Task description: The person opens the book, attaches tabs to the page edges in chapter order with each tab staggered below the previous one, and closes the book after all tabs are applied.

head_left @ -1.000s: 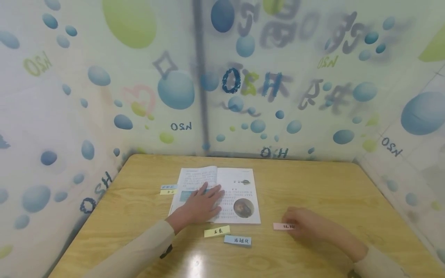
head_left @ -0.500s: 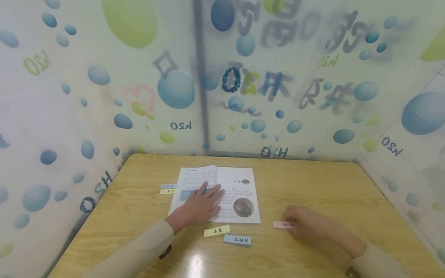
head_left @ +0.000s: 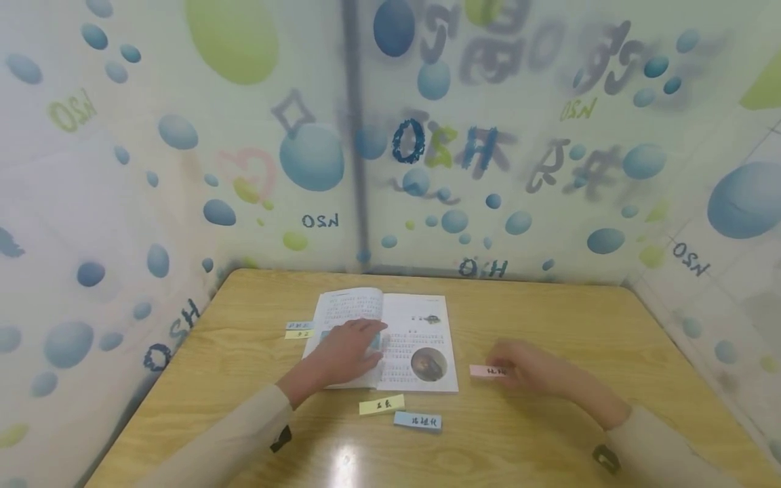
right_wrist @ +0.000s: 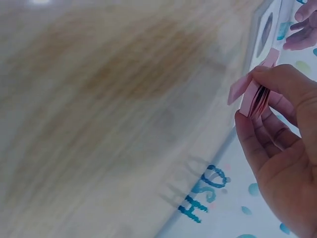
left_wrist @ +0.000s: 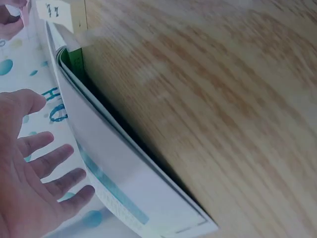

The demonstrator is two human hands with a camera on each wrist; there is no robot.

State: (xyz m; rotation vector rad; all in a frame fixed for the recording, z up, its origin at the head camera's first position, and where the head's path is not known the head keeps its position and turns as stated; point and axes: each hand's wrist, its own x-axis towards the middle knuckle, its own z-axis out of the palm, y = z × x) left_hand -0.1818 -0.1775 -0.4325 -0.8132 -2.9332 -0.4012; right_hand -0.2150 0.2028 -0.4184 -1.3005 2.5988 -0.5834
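Note:
An open book (head_left: pixel 421 312) with printed text and a round picture lies on the wooden table. My left hand (head_left: pixel 344 352) is over its left page, fingers extended; in the left wrist view the spread fingers (left_wrist: pixel 54 161) appear beside the book's pages (left_wrist: pixel 106 141). To the right of the book, my right hand (head_left: pixel 537 369) pinches a pink sticky-note pad (head_left: pixel 484 371) with handwriting on it. The right wrist view shows thumb and fingers on the pad (right_wrist: pixel 250 99), its layers fanned at one end.
In front of the book lie a yellow handwritten strip (head_left: pixel 381 405) and a blue one (head_left: pixel 417 421). Blue (head_left: pixel 299 325) and yellow (head_left: pixel 299 334) tabs stick out past the book's left edge. Bubble-patterned walls (head_left: pixel 518 169) enclose the table (head_left: pixel 549 312) at the back and sides.
My right hand has moved the pink sticky-note pad up and slightly left, towards the book. My left hand has shifted slightly left, its fingers less spread, and the left page's top bulges more.

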